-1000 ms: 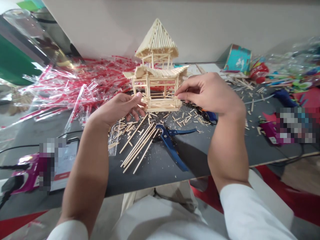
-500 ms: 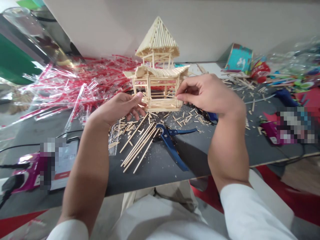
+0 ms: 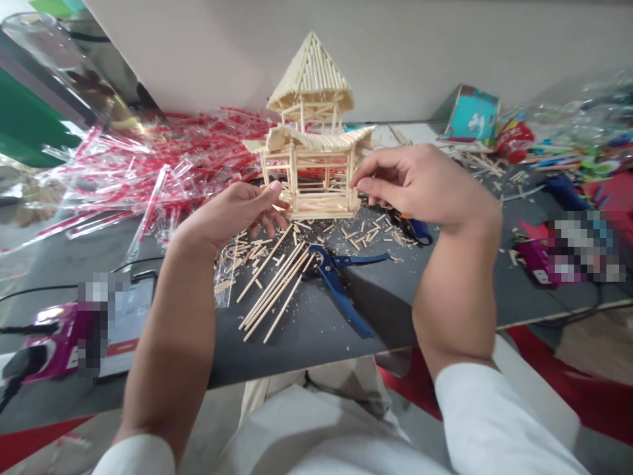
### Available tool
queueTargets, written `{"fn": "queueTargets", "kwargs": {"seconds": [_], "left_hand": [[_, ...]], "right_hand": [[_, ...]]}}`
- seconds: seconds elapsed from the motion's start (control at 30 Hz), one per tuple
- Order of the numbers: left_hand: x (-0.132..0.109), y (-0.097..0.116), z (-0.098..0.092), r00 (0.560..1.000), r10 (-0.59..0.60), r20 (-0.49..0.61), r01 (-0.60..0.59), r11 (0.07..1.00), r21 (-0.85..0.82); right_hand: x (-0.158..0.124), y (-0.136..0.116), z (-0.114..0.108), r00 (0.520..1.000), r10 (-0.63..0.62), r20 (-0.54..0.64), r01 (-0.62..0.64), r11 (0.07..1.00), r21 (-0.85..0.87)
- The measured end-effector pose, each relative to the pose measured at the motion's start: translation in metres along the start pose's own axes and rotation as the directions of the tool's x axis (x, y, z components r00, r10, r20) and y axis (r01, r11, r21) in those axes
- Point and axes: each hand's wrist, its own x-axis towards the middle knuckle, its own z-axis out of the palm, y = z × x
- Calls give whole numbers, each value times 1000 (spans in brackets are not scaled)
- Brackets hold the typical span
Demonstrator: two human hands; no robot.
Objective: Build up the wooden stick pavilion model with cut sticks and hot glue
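A two-tier model pavilion [image 3: 310, 132] made of thin wooden sticks stands on a dark board [image 3: 306, 323]. My left hand [image 3: 237, 212] rests at its lower left corner, thumb and curled fingers pressed against the base frame. My right hand [image 3: 420, 181] is at the right side, fingers pinched together against a right post; what they pinch is too small to see. Several long sticks [image 3: 274, 287] lie loose in front, beside blue-handled cutters [image 3: 341, 287].
A heap of red and clear wrappers [image 3: 148, 171] lies at the left. Short stick offcuts [image 3: 366, 232] litter the board. A purple glue gun [image 3: 54, 340] sits front left, another purple tool [image 3: 534, 260] at the right, and a teal box [image 3: 472, 115] with clutter behind.
My right hand has shifted slightly up and right along the pavilion's right post. The left hand has hardly moved.
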Motion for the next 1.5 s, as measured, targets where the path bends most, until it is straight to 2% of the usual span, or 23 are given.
{"fn": "queueTargets", "kwargs": {"seconds": [0.33,0.67,0.83,1.27,1.5], "left_hand": [[2,-3,-1,1000,-2,-3,2,1000,-14],[1,-2,-1,1000,7,5,-7,1000,-8],[0,0,1,1000,-5,-25,5,1000,-9],[2,-4,-1,1000,11,1,-11,1000,-10],[2,-3,-1,1000,-2,0,2,1000,9]], "right_hand": [[5,-4,7,998,0,-68,-3,999,-39],[6,-1,7,1000,25,0,-25,999,-19],[6,-1,6,998,58,28,-58,998,-2],[7,3,6,998,48,43,-51,997,51],[7,2,6,998,37,47,-38,999,11]]}}
